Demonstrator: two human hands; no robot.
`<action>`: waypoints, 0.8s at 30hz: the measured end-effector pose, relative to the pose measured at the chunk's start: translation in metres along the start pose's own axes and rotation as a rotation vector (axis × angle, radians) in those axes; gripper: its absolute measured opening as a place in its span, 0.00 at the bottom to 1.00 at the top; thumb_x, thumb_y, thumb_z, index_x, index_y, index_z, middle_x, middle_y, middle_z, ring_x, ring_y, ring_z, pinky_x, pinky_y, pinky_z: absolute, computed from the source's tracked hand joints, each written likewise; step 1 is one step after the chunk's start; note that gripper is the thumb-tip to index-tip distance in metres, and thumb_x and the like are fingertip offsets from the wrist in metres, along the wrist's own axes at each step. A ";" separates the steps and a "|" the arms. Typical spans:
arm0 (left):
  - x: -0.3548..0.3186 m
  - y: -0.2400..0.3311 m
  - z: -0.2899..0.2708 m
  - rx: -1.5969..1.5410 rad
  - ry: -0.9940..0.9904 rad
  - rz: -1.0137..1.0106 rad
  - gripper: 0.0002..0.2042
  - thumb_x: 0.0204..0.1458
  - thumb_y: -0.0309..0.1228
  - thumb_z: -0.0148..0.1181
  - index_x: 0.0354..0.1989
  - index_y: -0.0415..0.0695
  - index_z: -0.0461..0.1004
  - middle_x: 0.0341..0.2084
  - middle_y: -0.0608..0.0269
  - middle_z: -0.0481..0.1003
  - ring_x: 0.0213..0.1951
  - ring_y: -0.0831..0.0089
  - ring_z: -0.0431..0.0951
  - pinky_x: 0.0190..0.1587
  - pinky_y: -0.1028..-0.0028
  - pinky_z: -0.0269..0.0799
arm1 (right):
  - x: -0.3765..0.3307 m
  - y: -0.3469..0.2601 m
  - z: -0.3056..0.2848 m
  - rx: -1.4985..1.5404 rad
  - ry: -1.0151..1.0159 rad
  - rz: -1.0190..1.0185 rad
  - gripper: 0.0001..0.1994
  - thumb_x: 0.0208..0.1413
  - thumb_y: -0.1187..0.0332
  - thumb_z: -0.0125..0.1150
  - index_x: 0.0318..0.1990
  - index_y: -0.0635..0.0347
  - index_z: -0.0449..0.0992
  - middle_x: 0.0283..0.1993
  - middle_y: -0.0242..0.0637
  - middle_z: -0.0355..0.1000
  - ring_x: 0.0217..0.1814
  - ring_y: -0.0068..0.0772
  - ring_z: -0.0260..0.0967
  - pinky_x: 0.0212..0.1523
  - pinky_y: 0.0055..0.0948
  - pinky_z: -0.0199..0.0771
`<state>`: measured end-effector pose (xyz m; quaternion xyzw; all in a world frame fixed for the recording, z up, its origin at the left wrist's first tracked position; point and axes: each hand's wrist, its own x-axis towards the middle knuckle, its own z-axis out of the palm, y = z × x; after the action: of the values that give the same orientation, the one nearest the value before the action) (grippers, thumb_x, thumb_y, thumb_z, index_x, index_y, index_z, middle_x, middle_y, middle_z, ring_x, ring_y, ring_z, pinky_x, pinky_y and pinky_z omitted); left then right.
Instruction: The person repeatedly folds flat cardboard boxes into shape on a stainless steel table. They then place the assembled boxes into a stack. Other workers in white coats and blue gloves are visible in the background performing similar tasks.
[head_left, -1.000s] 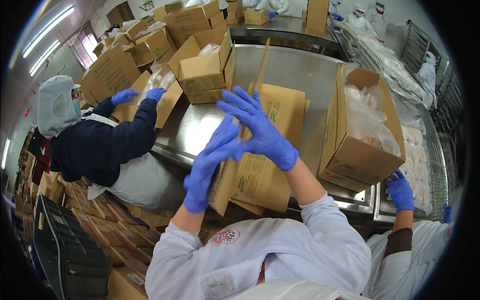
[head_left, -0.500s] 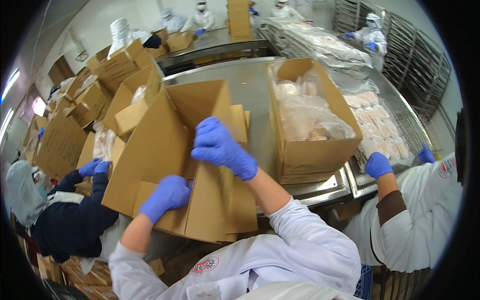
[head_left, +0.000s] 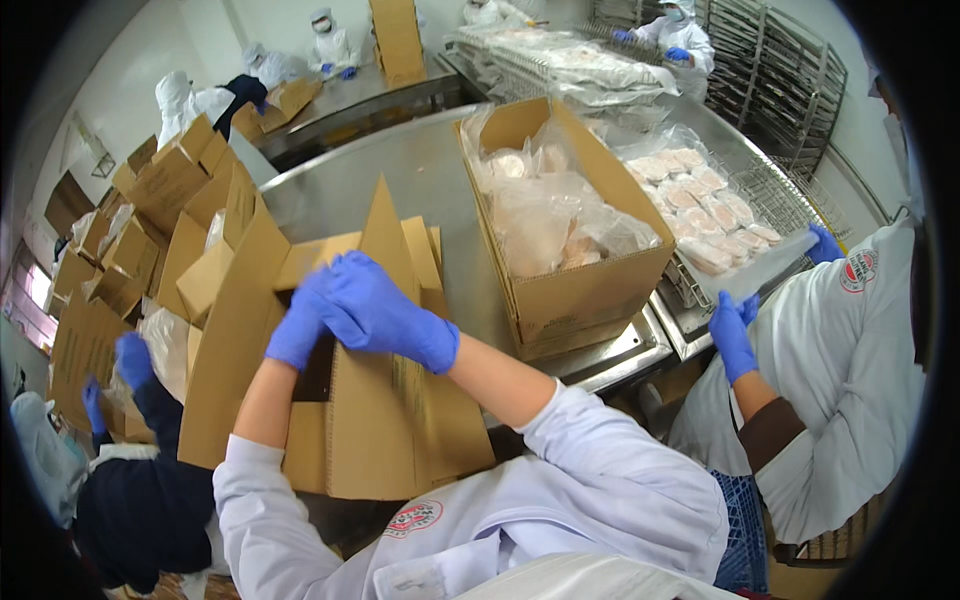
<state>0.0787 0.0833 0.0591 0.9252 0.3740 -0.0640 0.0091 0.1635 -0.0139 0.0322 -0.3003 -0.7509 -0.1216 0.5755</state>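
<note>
In front of me, a brown cardboard box (head_left: 372,440) stands open at the table's near edge with its flaps raised. My right hand (head_left: 385,312), in a blue glove, is curled above the box's near wall; what its fingers close on, if anything, is hidden. Right beside it, over the opening, is my left hand (head_left: 300,325), also in a blue glove. Motion smears its fingers and the right hand partly covers them. On my right stands a second cardboard box (head_left: 590,290) holding a clear plastic liner bag (head_left: 560,215) with pale round pieces inside.
Farther right, a wire rack (head_left: 775,205) holds rows of pale patties (head_left: 700,200), where a co-worker's gloved hand (head_left: 735,335) holds plastic film. Another co-worker in dark sleeves (head_left: 150,420) works among stacked cartons (head_left: 165,195) on my left. A steel table (head_left: 355,170) lies beneath.
My left hand has risen out of the box to meet my right hand, which moved slightly left and down. The view has shifted, and the right-hand co-worker's hands have moved to the rack's film.
</note>
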 end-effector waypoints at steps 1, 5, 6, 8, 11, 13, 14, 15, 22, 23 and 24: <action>-0.038 -0.020 0.019 -0.282 0.101 0.033 0.23 0.52 0.32 0.43 0.57 0.42 0.57 0.55 0.50 0.61 0.57 0.60 0.61 0.62 0.59 0.47 | 0.009 -0.008 0.017 0.037 -0.084 -0.008 0.15 0.54 0.66 0.48 0.15 0.55 0.67 0.14 0.38 0.61 0.20 0.43 0.58 0.28 0.37 0.55; -0.112 -0.081 -0.015 0.311 0.298 -0.139 0.25 0.58 0.40 0.37 0.61 0.41 0.51 0.61 0.58 0.53 0.63 0.62 0.50 0.63 0.65 0.45 | 0.016 -0.004 0.057 0.017 -0.685 0.237 0.21 0.55 0.54 0.41 0.21 0.58 0.74 0.22 0.48 0.70 0.29 0.52 0.67 0.36 0.43 0.64; -0.128 -0.074 -0.039 0.421 0.403 -0.324 0.23 0.57 0.36 0.39 0.60 0.40 0.53 0.60 0.57 0.54 0.63 0.61 0.51 0.62 0.65 0.47 | 0.005 0.010 0.063 -0.055 -0.870 0.331 0.23 0.55 0.53 0.40 0.22 0.58 0.75 0.24 0.50 0.71 0.31 0.54 0.67 0.38 0.44 0.65; -0.157 -0.071 -0.046 0.202 0.470 -0.444 0.22 0.56 0.32 0.42 0.59 0.38 0.54 0.60 0.54 0.55 0.62 0.59 0.52 0.61 0.63 0.49 | -0.003 0.027 0.079 0.022 -0.859 0.405 0.25 0.55 0.49 0.39 0.25 0.61 0.76 0.29 0.54 0.71 0.33 0.57 0.68 0.39 0.43 0.68; -0.201 -0.055 -0.008 -0.783 0.379 -0.204 0.23 0.56 0.34 0.43 0.59 0.37 0.53 0.59 0.48 0.55 0.62 0.54 0.52 0.60 0.60 0.50 | 0.016 0.032 0.123 -0.451 -0.240 0.021 0.09 0.51 0.67 0.47 0.23 0.59 0.69 0.19 0.43 0.66 0.24 0.46 0.66 0.29 0.42 0.66; -0.194 0.005 0.026 -0.642 0.279 -0.299 0.32 0.51 0.45 0.48 0.60 0.36 0.51 0.60 0.43 0.51 0.63 0.48 0.47 0.58 0.49 0.43 | 0.019 0.075 0.116 -0.385 0.235 0.147 0.04 0.46 0.73 0.50 0.22 0.54 0.68 0.19 0.37 0.63 0.25 0.40 0.63 0.28 0.38 0.59; -0.189 0.044 0.039 -0.151 0.195 -0.506 0.42 0.45 0.55 0.53 0.61 0.36 0.49 0.61 0.39 0.47 0.63 0.43 0.41 0.57 0.38 0.36 | 0.019 0.084 0.113 -0.429 0.447 0.156 0.03 0.44 0.75 0.49 0.25 0.54 0.68 0.23 0.40 0.65 0.28 0.39 0.63 0.30 0.36 0.57; -0.196 0.047 0.053 -0.182 0.255 -0.537 0.45 0.41 0.58 0.54 0.61 0.36 0.49 0.61 0.41 0.46 0.64 0.45 0.40 0.55 0.34 0.32 | 0.009 0.081 0.107 -0.731 0.368 0.393 0.05 0.45 0.75 0.48 0.30 0.59 0.70 0.27 0.42 0.66 0.32 0.41 0.63 0.32 0.36 0.58; -0.250 0.053 0.082 -0.289 0.518 -0.525 0.45 0.39 0.52 0.61 0.63 0.42 0.49 0.64 0.56 0.47 0.66 0.56 0.39 0.56 0.36 0.28 | -0.214 0.014 0.116 0.326 0.229 0.978 0.18 0.60 0.53 0.41 0.33 0.61 0.65 0.26 0.31 0.61 0.27 0.23 0.56 0.28 0.23 0.59; -0.255 0.061 0.078 -0.300 0.536 -0.470 0.44 0.38 0.48 0.62 0.63 0.43 0.49 0.64 0.57 0.48 0.66 0.57 0.41 0.57 0.37 0.28 | -0.274 0.047 0.142 -0.100 0.261 0.855 0.22 0.59 0.52 0.43 0.44 0.66 0.67 0.33 0.35 0.67 0.33 0.25 0.62 0.35 0.23 0.63; -0.268 0.059 0.085 -0.288 0.556 -0.483 0.44 0.37 0.47 0.62 0.63 0.43 0.49 0.64 0.57 0.48 0.66 0.58 0.41 0.57 0.37 0.28 | -0.256 0.039 0.137 0.215 0.131 1.082 0.23 0.60 0.51 0.42 0.49 0.66 0.64 0.41 0.37 0.65 0.42 0.27 0.61 0.43 0.25 0.61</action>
<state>-0.0803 -0.1499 0.0063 0.7820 0.5741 0.2417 0.0219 0.1184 0.0092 -0.2566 -0.5745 -0.4605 0.2501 0.6287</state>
